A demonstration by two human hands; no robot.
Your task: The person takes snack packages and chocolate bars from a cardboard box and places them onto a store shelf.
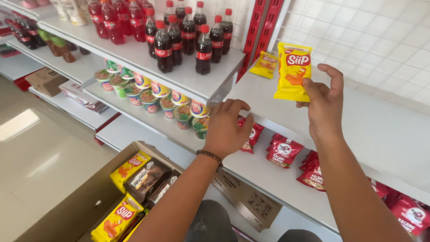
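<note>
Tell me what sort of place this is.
Most likely a small grocery shop: white shelves carry dark soda bottles and cup noodles, and the right hand holds a yellow snack packet.

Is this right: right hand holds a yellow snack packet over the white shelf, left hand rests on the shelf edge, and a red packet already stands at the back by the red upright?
Not quite. The head view shows the packet at the back is yellow, not red. The rest holds: right hand holds the yellow snack packet over the white shelf, left hand on its edge.
</note>
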